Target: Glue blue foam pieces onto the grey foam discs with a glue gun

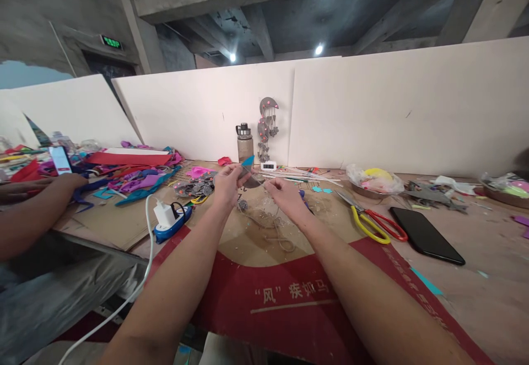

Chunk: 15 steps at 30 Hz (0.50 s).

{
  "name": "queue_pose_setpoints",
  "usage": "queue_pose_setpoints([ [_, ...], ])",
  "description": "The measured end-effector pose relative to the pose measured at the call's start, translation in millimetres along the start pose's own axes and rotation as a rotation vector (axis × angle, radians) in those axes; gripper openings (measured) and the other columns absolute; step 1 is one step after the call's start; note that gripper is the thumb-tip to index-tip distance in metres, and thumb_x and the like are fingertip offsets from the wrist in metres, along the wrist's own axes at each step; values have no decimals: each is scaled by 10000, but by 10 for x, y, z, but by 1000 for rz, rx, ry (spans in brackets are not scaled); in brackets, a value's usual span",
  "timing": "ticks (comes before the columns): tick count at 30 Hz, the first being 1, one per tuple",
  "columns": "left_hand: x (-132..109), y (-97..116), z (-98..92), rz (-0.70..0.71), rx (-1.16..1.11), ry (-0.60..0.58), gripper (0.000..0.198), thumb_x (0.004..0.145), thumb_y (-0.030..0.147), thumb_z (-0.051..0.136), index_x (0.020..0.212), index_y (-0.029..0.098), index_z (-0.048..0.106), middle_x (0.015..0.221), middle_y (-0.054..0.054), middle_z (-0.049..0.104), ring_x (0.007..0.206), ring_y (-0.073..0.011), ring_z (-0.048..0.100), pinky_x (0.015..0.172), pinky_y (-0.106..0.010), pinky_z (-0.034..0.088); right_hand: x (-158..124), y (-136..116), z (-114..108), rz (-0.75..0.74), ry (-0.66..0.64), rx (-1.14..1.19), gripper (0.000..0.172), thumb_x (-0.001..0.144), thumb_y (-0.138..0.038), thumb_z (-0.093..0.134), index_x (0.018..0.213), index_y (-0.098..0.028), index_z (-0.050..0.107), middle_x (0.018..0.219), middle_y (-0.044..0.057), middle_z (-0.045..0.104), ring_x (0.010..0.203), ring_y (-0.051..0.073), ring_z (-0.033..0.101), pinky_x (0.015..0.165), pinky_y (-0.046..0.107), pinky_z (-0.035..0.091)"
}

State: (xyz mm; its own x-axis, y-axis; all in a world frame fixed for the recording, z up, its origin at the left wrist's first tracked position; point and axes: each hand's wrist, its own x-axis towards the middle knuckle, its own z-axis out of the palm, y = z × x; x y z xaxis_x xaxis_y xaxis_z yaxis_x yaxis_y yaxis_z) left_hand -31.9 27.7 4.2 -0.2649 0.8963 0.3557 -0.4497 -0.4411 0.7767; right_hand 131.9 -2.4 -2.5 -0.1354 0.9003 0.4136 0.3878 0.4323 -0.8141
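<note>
My left hand [228, 186] is closed on a dark grey felt piece [251, 180], held just above the table. A blue felt piece [248, 161] sticks up at its fingertips. At the grey piece's right tip, my right hand [283, 194] is pinched; whatever is between its fingers is too small to make out. Below both hands a thin grey cord [283, 243] lies in loose curls. A small grey ball-like ornament [242, 205] lies under my left hand.
Scissors [372, 219] and a black phone [427, 235] lie at right. A bottle [245, 143] and a grey moon-shaped hanging ornament [268, 125] stand by the white board. At left are a blue power strip [173, 224], felt scraps [142, 180] and another person's arm [39, 211].
</note>
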Motion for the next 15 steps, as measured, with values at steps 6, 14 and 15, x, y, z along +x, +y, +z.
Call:
queue_pose_setpoints([
  [6, 139, 67, -130, 49, -44, 96, 158, 684, 197, 712, 687, 164, 558, 678, 5, 635, 716, -170, 712, 756, -308, 574, 77, 75, -304, 45, 148, -492, 285, 882, -336, 433, 846, -152, 647, 883, 86, 682, 834, 183, 594, 773, 284, 403],
  [14, -1, 26, 18, 2, -14, 6, 198, 658, 255, 754, 738, 157, 602, 753, -27, 686, 729, -170, 704, 762, -316, 563, 36, 554, -412, 430, 72, -723, 298, 792, -388, 619, 927, -137, 708, 874, 183, 707, 940, 290, 666, 848, 386, 470],
  [15, -12, 20, 29, -5, -14, -9, 210, 655, 261, 759, 747, 152, 604, 756, -30, 688, 732, -168, 704, 768, -316, 561, 31, 587, -382, 351, 118, -630, 256, 772, -360, 642, 893, -146, 709, 825, 170, 704, 905, 285, 670, 837, 392, 473],
])
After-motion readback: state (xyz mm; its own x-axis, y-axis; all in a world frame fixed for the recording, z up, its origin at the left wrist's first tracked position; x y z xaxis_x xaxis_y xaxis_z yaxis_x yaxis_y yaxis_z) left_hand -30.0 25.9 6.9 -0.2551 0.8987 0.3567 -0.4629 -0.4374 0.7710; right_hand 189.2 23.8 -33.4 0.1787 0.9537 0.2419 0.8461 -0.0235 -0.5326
